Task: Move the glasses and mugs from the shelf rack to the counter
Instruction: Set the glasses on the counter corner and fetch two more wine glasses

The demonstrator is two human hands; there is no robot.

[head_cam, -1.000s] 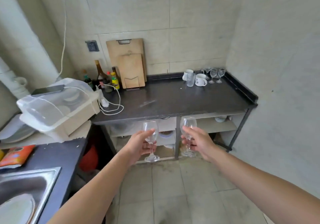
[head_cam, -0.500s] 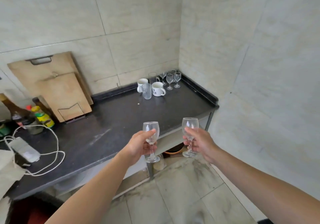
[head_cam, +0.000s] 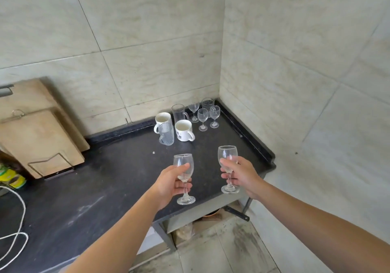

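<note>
The left hand (head_cam: 171, 183) is closed around the bowl and stem of a clear wine glass (head_cam: 184, 177), held upright with its foot above the near edge of the dark tabletop (head_cam: 101, 180); whether the foot touches the surface cannot be told. The right hand (head_cam: 240, 174) is wrapped the same way around a second wine glass (head_cam: 228, 168), also upright, just to the right of the left hand and apart from it, its foot over the tabletop's front right corner. Ahead of both hands lies a bare stretch of tabletop, open up to the cluster in the far corner: two white mugs (head_cam: 184, 130), a ribbed glass mug (head_cam: 166, 134) between them, a tall clear glass mug (head_cam: 179, 113) behind, three small stemmed glasses (head_cam: 203, 118) and a tumbler (head_cam: 207, 104) nearest the wall. A raised black lip (head_cam: 249, 137) runs along the tabletop's edge beyond the right hand (the tiled side wall rises directly behind it), leaving little room on that side. Far to the left of the left hand, wooden cutting boards (head_cam: 40, 135) lean against the back wall, and a white cord (head_cam: 14, 237) loops on the tabletop. Below the hands, the front edge drops to the metal frame (head_cam: 163, 233) and tiled floor (head_cam: 211, 253).
</note>
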